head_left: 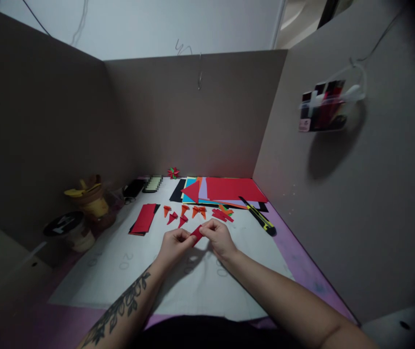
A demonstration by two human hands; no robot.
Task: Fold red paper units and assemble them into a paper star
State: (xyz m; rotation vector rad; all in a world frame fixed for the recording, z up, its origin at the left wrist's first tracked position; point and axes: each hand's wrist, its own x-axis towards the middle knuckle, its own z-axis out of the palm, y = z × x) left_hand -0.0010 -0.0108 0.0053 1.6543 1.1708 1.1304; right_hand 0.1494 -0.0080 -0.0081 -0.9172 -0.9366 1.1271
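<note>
Between my two hands is a small piece of red paper (196, 235), held just above the white sheet. My left hand (176, 245) pinches its left end, and my right hand (219, 237) pinches its upper right edge with fingers curled. The fingertips cover part of the paper, so its folds cannot be made out. Just beyond the hands lie several small folded orange pieces (199, 212) and folded red pieces (172, 217). Some flat red strips (222, 215) lie with orange and green ones to the right of these.
A stack of red paper rectangles (144, 218) lies left. Large coloured sheets (234, 189) are at the back, with a yellow-black box cutter (260, 218) at right. A red-green paper star (173, 173) sits by the back wall. Tubs (80, 231) stand left; a plastic holder (323, 109) hangs right.
</note>
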